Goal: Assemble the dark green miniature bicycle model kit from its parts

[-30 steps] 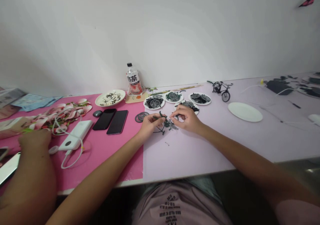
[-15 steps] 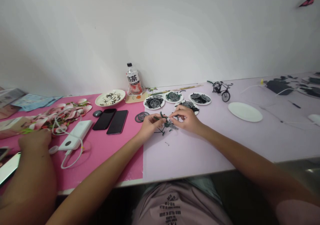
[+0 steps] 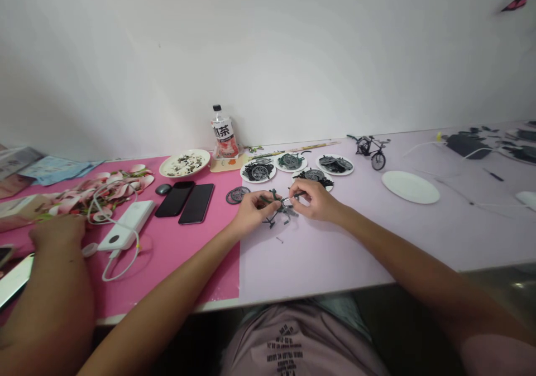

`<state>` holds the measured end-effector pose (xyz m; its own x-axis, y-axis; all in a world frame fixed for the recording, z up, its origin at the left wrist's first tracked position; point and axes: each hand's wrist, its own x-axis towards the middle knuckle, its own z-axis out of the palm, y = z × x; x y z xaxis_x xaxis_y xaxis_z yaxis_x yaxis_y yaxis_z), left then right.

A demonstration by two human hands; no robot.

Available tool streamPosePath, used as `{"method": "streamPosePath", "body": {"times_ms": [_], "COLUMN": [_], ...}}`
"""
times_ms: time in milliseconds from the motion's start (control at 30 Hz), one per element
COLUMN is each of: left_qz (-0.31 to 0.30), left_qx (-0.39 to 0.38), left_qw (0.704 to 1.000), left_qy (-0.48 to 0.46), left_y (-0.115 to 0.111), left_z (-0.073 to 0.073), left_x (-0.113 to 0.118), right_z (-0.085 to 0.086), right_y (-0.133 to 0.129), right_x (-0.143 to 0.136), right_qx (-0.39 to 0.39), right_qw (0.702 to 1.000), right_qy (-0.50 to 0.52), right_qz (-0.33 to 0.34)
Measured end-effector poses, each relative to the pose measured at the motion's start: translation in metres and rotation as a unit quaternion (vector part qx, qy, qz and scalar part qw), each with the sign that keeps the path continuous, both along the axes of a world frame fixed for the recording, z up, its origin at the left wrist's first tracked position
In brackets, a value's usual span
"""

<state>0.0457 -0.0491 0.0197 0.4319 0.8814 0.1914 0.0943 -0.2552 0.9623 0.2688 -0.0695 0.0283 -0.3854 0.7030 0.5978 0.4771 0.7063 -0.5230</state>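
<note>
Left hand (image 3: 253, 211): as its grip pinches the bicycle frame (image 3: 286, 211), slack risks twisting;
Right hand (image 3: 312, 199): grip pinches slim tool (image 3: 287, 199); tilt risks slipping

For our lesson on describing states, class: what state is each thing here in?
Left hand, closed on dark green part
Right hand, pinching thin tool
Drink bottle, upright, capped
Black phones, flat, screens dark
Power bank, cable plugged in
Model bicycle, assembled, upright
Small plates, holding loose parts
Large plate, flat
</note>
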Motion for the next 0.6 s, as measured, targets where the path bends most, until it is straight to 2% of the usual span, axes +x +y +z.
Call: {"method": "streamPosePath", "body": {"times_ms": [167,400,600], "left_qz": [0.004,0.006,-0.006], "left_qx": [0.013,0.021,0.028], "left_qw": [1.000,1.000,1.000], "left_qy": [0.006,0.009,0.014], "left_y": [0.0004,0.0012,0.0013], "left_z": [-0.0010,-0.0011,-0.0028], "left_x": [-0.0011,-0.0013,-0.0009], "right_z": [0.0031,0.0035,0.0041], "right_y": [-0.0004,0.0022,0.0017], "right_x": [0.0014,0.0056,0.0036], "right_qx": [-0.030,-0.135,-0.143], "right_qw": [0.999,0.991,0.990], "right_qy": [0.014,0.015,0.010], "right_qz": [0.003,-0.016,-0.018]}}
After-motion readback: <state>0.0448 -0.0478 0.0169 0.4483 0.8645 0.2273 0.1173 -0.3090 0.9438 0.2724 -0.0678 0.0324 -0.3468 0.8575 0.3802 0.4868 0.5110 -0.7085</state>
